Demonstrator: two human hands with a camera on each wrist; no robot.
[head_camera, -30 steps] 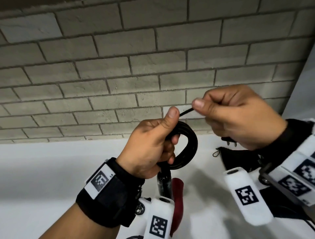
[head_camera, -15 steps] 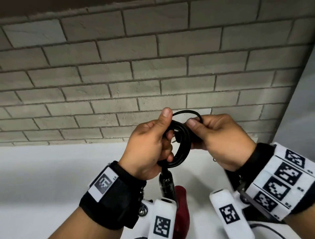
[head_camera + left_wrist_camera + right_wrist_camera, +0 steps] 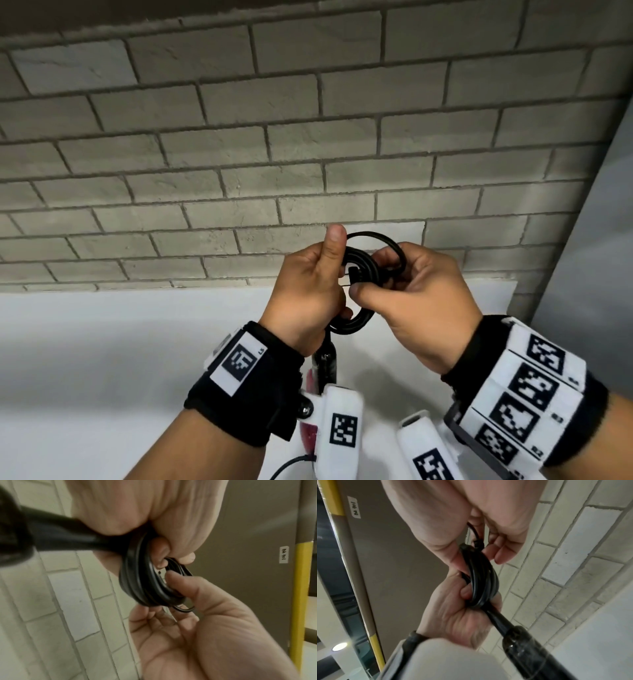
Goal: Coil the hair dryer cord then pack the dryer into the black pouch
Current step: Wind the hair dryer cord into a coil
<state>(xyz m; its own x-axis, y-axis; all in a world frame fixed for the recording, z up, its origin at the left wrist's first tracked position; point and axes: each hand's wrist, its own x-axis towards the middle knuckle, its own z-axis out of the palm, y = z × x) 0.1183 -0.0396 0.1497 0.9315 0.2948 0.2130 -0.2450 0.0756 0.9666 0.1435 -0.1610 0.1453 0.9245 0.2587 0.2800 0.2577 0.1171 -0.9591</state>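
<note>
My left hand [image 3: 329, 274] grips a coil of black hair dryer cord [image 3: 354, 323], thumb sticking up, fingers curled through the loops. The coil [image 3: 142, 585] shows several turns. The dryer's black handle [image 3: 325, 363] hangs below that fist, with a bit of red body [image 3: 308, 435] beside the wrist camera. My right hand [image 3: 380, 291] pinches the last thin loop [image 3: 394, 245] against the coil, thumb underneath. In the right wrist view its fingers [image 3: 501, 550] hold the cord's end at the coil [image 3: 481, 582], above the handle [image 3: 530, 646]. The black pouch is not in view.
A grey brick wall [image 3: 308, 137] stands right behind the hands. A white counter [image 3: 102, 359] runs below them. A grey panel [image 3: 599, 240] closes off the right side, with a yellow-striped post [image 3: 300, 601] beyond it.
My right hand has come in from the upper right to the coil, laying the loose cord end on as another loop. The left hand has kept its grip on the coil.
</note>
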